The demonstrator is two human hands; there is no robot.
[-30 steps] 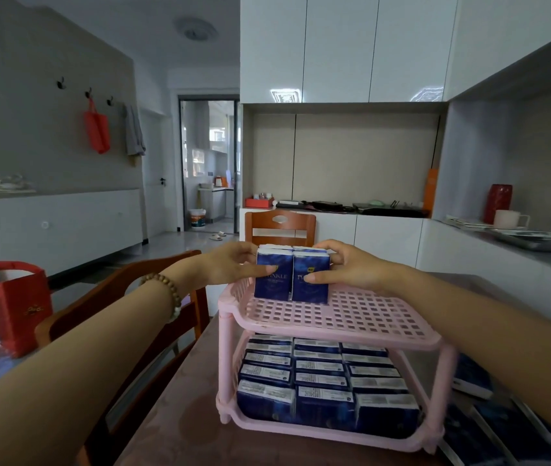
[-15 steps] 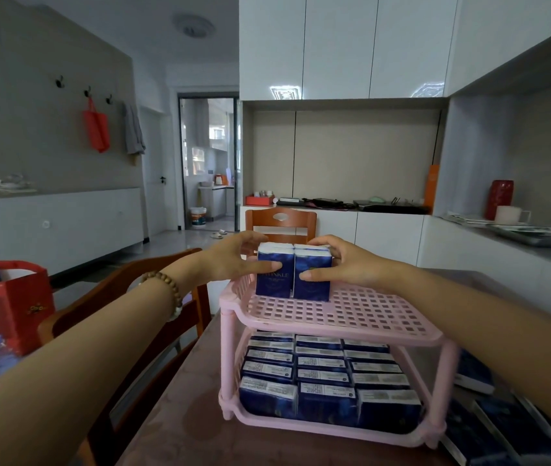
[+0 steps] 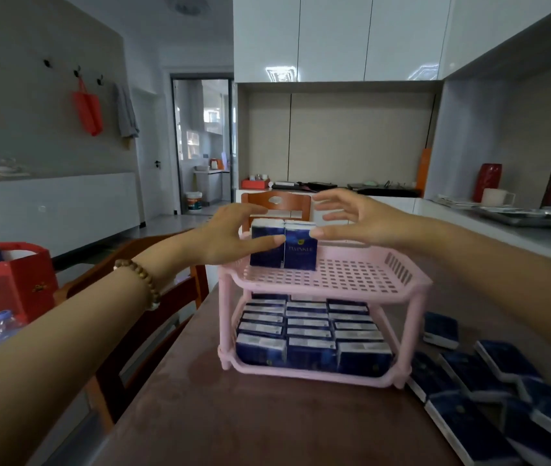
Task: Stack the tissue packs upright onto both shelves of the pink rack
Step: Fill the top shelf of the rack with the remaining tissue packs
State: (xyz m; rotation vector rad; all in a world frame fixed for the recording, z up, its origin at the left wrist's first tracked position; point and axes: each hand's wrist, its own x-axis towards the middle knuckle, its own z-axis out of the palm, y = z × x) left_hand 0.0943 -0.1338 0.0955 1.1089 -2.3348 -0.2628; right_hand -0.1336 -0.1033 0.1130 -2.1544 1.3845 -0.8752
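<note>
Standing on the top shelf [image 3: 351, 275] of the pink rack [image 3: 317, 292], tucked into its 10 o'clock corner: two tissue packs [image 3: 299, 250], side by side and touching. Both upright, long axis vertical, white end up, printed blue face turned toward 6 o'clock.

Flanked from 9 o'clock by the left hand [image 3: 230, 235], thumb laid straight across the front of the left pack, fingers reaching over its top edge; cannot tell whether those fingers touch the back. Flanked from 3 o'clock by the right hand [image 3: 358, 218], fingers spread wide and clear of the packs, only the thumb tip at the right pack's upper corner.

Filling the lower shelf [image 3: 307, 372]: rows of packs three across, also upright, white ends up. Lying flat on the table [image 3: 233, 415] at 4 o'clock of the rack: loose packs [image 3: 489, 391], broad faces up.

Probably light, soft and a little springy under a film wrapper, likely slick. Narrow at the base, so apt to topple on the perforated shelf. Best pinched across the two broad faces near mid-height, or squeezed as a pair from the outer narrow sides, gently enough not to crush. Worth leaning each next one against a neighbour or the rim.
</note>
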